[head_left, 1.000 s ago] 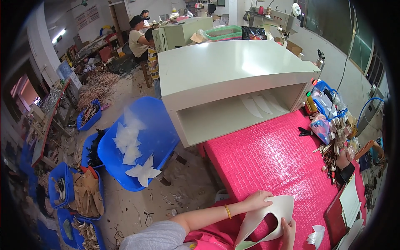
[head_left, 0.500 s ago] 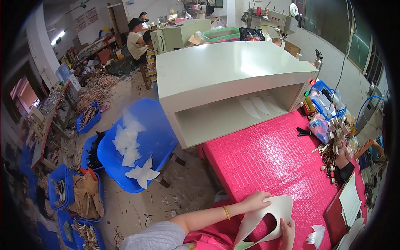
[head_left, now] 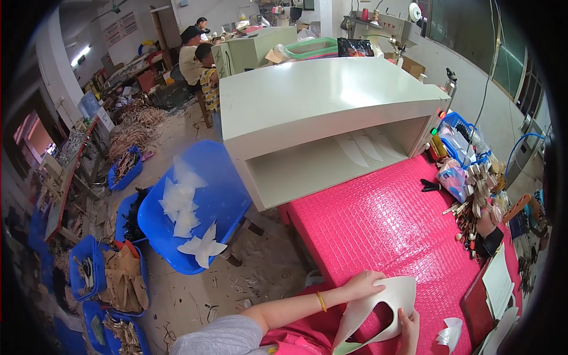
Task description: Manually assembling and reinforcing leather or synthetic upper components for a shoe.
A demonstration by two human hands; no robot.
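Observation:
A white sheet piece with a large curved cut-out (head_left: 402,290) is held between my two hands above the pink table cover. My left hand (head_left: 363,285) grips its upper left edge, the fingers bent over it. On the piece's right edge, my right hand (head_left: 408,329) pinches it with the thumb on top. Pink covering shows through the cut-out. Close to my right hand, a small stack of white cut pieces (head_left: 452,334) lies on the pink cover (head_left: 378,225). Part of the held piece runs down to the lower edge of the view.
A pale box-like cabinet (head_left: 331,89) with an open front stands across the table, white curved pieces (head_left: 354,151) inside. At left, a blue tub (head_left: 151,207) holds white pieces. Brushes and tools (head_left: 473,213) crowd the right edge. Two people (head_left: 192,53) sit far back.
My hands and the white piece stay almost in place. In the background, the smaller person in the yellow patterned top has shifted and shows more beside the seated one.

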